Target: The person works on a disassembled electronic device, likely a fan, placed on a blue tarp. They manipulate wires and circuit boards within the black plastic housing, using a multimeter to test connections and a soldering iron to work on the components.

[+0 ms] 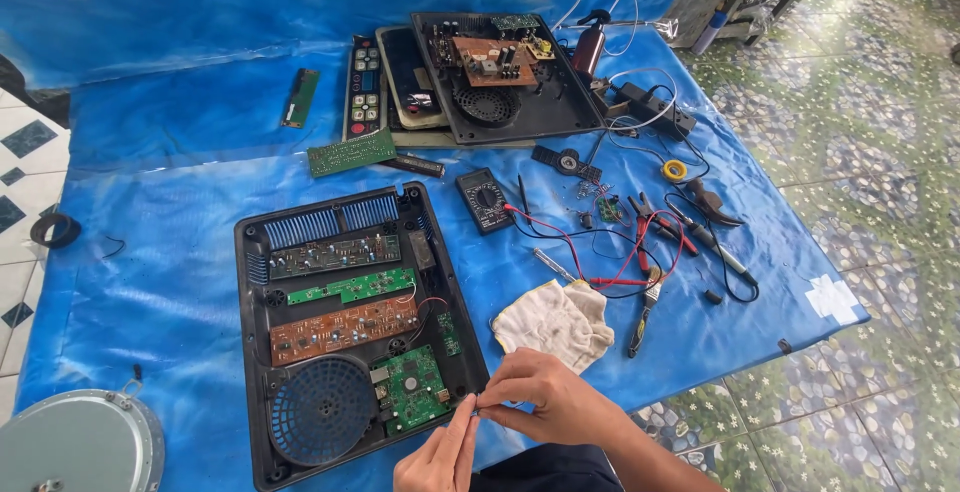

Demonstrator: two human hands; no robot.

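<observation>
An opened black plastic appliance casing, its green and brown circuit boards exposed, lay on the blue-covered tabletop. At its near right corner, the left hand and right hand pinched a thin wire between fingertips, beside a stained white cloth; tools crowded the far right edge.

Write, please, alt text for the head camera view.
Two bare hands, left hand and right hand, pinch something tiny beside an opened black appliance base showing circuit boards and a fan. A cloth, multimeter and pliers lie on blue sheeting.
</observation>
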